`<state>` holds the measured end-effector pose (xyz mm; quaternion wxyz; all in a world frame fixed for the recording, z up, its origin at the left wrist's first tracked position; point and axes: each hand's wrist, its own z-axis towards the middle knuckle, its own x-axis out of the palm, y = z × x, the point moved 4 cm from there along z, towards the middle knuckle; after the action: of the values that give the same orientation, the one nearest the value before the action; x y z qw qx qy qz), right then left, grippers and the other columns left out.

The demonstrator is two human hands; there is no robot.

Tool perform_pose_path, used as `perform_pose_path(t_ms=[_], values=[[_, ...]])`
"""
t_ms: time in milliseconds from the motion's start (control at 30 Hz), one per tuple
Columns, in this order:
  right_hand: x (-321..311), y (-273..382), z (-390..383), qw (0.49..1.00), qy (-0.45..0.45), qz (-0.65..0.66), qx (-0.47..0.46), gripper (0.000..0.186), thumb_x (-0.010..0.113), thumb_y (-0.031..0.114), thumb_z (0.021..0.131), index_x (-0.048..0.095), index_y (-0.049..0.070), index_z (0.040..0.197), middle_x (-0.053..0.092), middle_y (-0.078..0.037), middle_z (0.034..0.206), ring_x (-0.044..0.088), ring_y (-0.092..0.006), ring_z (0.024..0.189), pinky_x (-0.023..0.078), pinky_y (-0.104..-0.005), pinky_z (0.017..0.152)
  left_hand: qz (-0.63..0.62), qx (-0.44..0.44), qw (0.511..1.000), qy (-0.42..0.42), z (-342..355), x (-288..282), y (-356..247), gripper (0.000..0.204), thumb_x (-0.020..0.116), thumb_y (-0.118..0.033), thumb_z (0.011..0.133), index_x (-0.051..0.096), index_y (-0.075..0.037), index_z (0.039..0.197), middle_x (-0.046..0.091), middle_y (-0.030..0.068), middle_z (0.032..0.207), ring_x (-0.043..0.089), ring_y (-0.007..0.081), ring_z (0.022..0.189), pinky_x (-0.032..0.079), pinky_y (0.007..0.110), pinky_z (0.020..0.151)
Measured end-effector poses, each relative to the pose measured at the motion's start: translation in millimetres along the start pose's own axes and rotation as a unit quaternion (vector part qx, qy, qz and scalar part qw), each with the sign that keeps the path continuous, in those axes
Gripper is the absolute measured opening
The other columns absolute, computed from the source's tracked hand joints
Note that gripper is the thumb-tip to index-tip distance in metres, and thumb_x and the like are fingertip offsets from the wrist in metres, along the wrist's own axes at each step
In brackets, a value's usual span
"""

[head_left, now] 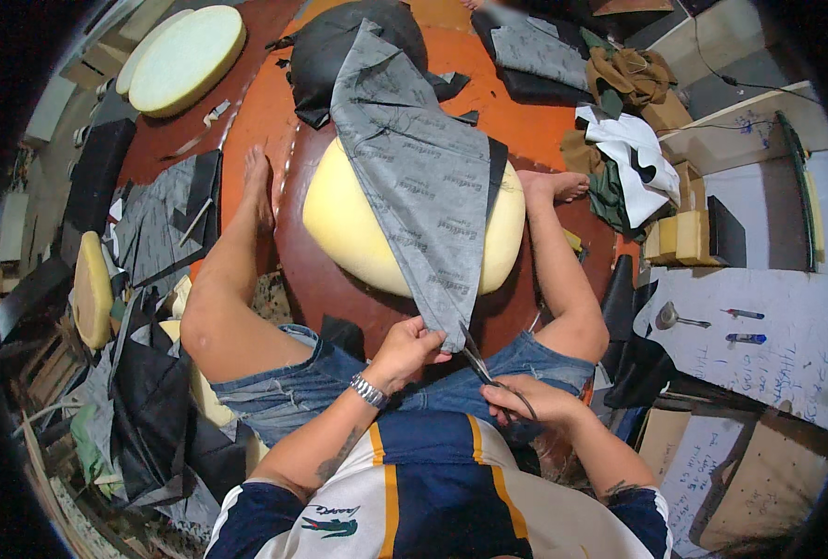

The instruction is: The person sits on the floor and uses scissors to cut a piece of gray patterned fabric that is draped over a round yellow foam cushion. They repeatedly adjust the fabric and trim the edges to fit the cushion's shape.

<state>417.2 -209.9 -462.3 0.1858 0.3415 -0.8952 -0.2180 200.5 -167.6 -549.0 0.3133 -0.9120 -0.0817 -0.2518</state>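
Observation:
A long grey piece of upholstery fabric (414, 158), printed on the side facing up, lies over a rounded yellow foam cushion (339, 224) between my legs. My left hand (407, 351) pinches the fabric's narrow near end, with a wristwatch on that wrist. In my right hand (533, 402) is a pair of scissors (479, 361), their blades pointing up and left against the fabric's near right edge. How far the blades are apart is too small to tell. Behind the cushion rests a round black covered cushion (312, 70), partly under the fabric's far end.
Round foam discs (190, 61) lie at the far left. Folded grey fabric (540, 51) and brown cloth (633, 74) are piled at the far right. On a white board (759, 363) to the right sit a small hammer-like tool (679, 317) and pens. Black scraps (153, 401) heap at my left.

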Motion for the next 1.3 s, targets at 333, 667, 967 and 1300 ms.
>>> perform_pose_path(t_ms=[333,667,967,1300], values=[[-14,8,25,0.999,-0.037,0.028,0.028,0.067,0.060,0.071,0.092,0.060,0.004,0.088,0.055,-0.001,0.075,0.053,-0.0098,0.065,0.043,-0.0237,0.056,0.030,-0.017,0.999,-0.005,1,-2,-4,0.022,0.063,-0.008,0.100,0.065,0.001,0.120,0.073,0.0090,0.113,0.070,0.0177,0.096,0.059,0.032,0.085],[-14,2,32,0.998,-0.056,0.010,0.021,0.074,0.060,0.073,0.090,0.061,0.000,0.089,0.057,-0.004,0.072,0.058,-0.0126,0.060,0.047,-0.0280,0.052,0.022,-0.013,0.999,0.019,4,-4,-3,0.023,0.062,-0.006,0.100,0.064,0.002,0.122,0.072,0.0078,0.113,0.071,0.0159,0.096,0.061,0.030,0.083],[-10,1,30,0.996,-0.084,0.030,0.010,0.070,0.062,0.070,0.092,0.063,0.000,0.092,0.056,-0.004,0.070,0.056,-0.0121,0.058,0.047,-0.0275,0.051,0.025,0.008,0.997,-0.070,22,-9,-13,0.030,0.061,-0.025,0.104,0.067,-0.001,0.120,0.073,0.0055,0.108,0.068,0.0122,0.091,0.055,0.028,0.078],[-3,1,28,0.996,-0.091,0.015,0.010,0.064,0.064,0.066,0.092,0.063,0.002,0.090,0.055,-0.002,0.069,0.055,-0.0107,0.058,0.046,-0.0262,0.051,-0.004,0.149,0.986,-0.078,46,-26,-23,0.029,0.055,-0.018,0.106,0.060,-0.001,0.129,0.070,0.0051,0.119,0.064,0.0127,0.105,0.050,0.031,0.094]])
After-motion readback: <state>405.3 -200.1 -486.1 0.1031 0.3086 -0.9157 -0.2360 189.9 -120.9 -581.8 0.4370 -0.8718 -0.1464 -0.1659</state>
